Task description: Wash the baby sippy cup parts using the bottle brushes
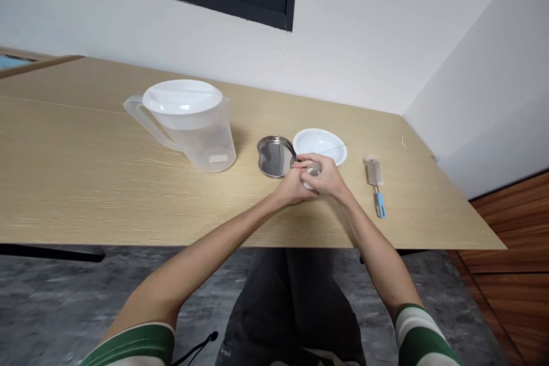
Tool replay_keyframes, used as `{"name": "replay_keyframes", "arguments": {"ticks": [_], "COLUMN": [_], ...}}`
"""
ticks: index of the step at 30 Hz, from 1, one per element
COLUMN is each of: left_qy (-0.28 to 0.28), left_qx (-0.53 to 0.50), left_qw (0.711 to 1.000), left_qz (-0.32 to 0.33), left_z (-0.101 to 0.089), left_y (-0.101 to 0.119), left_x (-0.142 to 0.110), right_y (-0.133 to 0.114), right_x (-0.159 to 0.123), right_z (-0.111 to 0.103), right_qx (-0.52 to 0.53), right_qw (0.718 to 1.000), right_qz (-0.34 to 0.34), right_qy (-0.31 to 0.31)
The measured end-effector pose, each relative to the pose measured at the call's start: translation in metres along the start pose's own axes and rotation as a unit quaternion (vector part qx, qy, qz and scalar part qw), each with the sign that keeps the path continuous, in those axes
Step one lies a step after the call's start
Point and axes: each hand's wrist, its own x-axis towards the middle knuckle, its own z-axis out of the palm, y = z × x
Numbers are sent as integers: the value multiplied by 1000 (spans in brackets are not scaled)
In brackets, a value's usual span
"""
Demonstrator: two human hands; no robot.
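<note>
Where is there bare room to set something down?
Bare table lies left of the pitcher, between it and the near edge, and right of the brush. It is crowded mid-table, where the left hand and right hand meet near the tray and bowl.

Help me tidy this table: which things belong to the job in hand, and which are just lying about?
Likely in the job:
small clear object, between left hand and right hand
metal dish
white bowl

Apparently lying about:
lidded pitcher
blue-handled brush
bent white piece
</note>
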Motion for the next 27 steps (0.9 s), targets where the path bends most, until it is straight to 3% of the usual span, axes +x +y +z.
{"name": "replay_keyframes", "arguments": {"ticks": [4,8,12,16,18,21,24,27], "left_qy": [-2,3,3,0,-3,-9,-12,-15], "left_qx": [6,5,17,21,21,13,8,11], "left_qw": [1000,1000,999,998,998,997,997,997], "left_qz": [4,-29,-51,-59,-64,-73,-75,-78], "left_z": [0,-1,0,0,-1,-2,-3,-4], "left_y": [3,8,6,5,5,5,4,3], "left_x": [1,1,2,3,2,1,0,1], "right_y": [-7,-16,-14,-4,1,10,23,38], "right_x": [3,5,8,16,22,33,45,52], "right_z": [-14,-25,-28,-40,-50,-64,-72,-74], "right_qx": [121,153,203,291,338,395,378,268], "right_qw": [991,987,976,933,910,888,896,930], "right_qz": [20,29,46,58,60,53,54,55], "right_qy": [-52,-42,66,203,232,228,226,244]}}
